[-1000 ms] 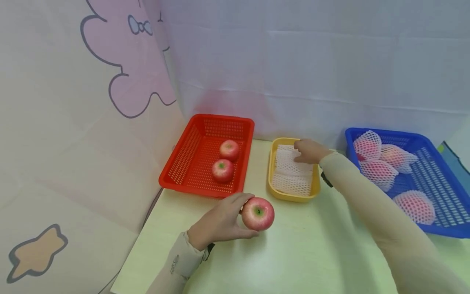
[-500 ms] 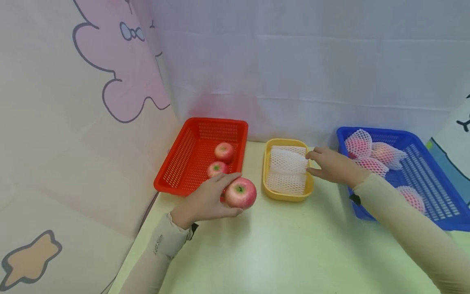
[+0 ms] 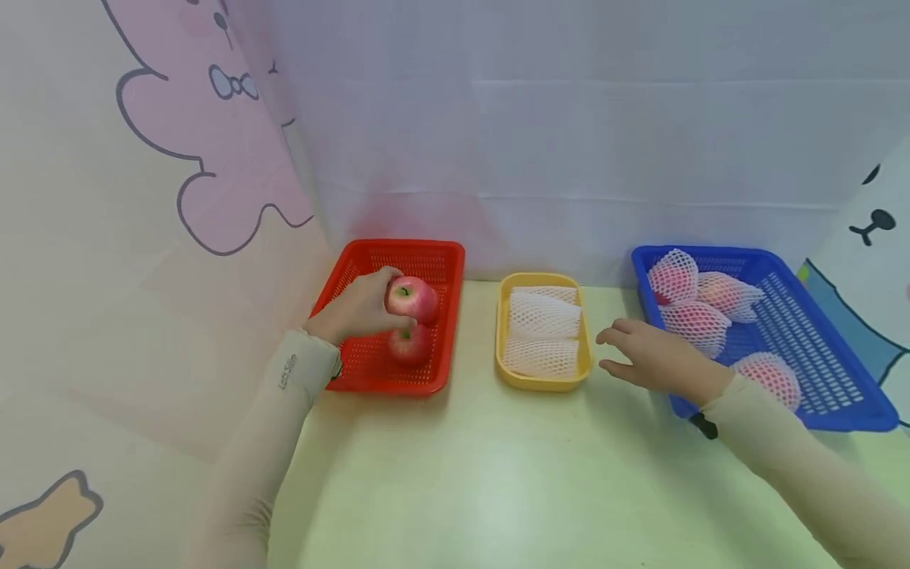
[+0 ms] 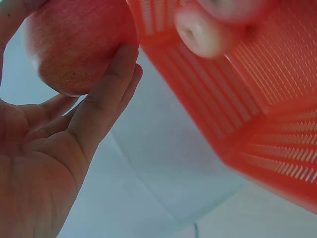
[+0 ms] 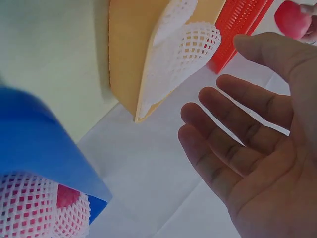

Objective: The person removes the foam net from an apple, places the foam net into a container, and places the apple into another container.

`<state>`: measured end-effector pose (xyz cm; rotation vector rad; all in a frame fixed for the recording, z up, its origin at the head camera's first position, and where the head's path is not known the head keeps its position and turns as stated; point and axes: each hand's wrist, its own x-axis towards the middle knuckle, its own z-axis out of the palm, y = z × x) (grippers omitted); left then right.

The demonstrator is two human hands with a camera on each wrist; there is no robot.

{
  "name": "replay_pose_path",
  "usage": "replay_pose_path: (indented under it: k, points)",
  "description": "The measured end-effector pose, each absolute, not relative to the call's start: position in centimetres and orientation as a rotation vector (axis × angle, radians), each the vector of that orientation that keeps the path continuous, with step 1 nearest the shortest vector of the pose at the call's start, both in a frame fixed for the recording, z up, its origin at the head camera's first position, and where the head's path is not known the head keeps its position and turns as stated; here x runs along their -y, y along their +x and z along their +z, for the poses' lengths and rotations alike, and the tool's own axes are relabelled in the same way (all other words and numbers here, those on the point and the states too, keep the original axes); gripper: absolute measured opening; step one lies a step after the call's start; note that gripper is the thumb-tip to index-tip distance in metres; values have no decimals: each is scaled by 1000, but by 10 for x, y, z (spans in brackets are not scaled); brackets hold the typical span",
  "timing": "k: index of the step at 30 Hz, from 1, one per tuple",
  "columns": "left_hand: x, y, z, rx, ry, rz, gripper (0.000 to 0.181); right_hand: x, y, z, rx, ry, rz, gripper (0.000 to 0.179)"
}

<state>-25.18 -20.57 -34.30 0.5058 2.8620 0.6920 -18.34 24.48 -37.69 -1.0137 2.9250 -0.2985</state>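
My left hand (image 3: 362, 304) grips a red apple (image 3: 415, 300) over the red basket (image 3: 457, 316), with fingers and thumb curled round its sides. In the left wrist view this apple (image 4: 81, 44) sits at the fingertips, apart from two blurred apples in the basket. One of those, an apple (image 3: 410, 346), shows below the held one in the head view; the other is hidden there. My right hand (image 3: 657, 359) hovers between the yellow tray (image 3: 543, 383) and the blue basket (image 3: 846, 348). Its fingers are spread and relaxed, and nothing is in them.
White foam net sleeves (image 3: 543, 316) lie flat in the yellow tray. Several apples in foam nets (image 3: 695, 324) fill the left part of the blue basket. A pale curtain (image 3: 554, 158) hangs behind the table (image 3: 483, 474), and a printed cloth (image 3: 142, 332) hangs at the left.
My left hand has carried the apple from the table's front leftward and away, over the red basket. My right hand has drawn back from the yellow tray toward the right. The view has shifted slightly.
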Motion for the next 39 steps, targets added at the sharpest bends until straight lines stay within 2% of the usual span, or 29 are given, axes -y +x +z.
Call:
replay_pose_path:
  k: [8,13,17,24,30,35,39]
  points:
    - [232,-329,-367,-2831,244,569,94,-243,-165,-385,-2923,-1091,-342,29]
    - [242,-356,-394,-2765,136,546,106,-245,-151,-394,-2936,-1099,-358,28]
    - [248,-369,-418,-2733,76,529,108,-247,-143,-401,-2947,-1126,-372,27]
    - [248,-385,-443,-2681,16,537,104,-251,-136,-409,-2955,-1079,-407,26]
    - [256,-376,-448,-2718,90,510,103,-249,-134,-412,-2935,-1075,-422,26]
    - [250,-368,-438,-2727,54,524,101,-248,-138,-409,-2965,-1094,-419,26]
    - [237,-354,-416,-2748,92,488,94,-251,-141,-403,-2984,-1079,-424,26]
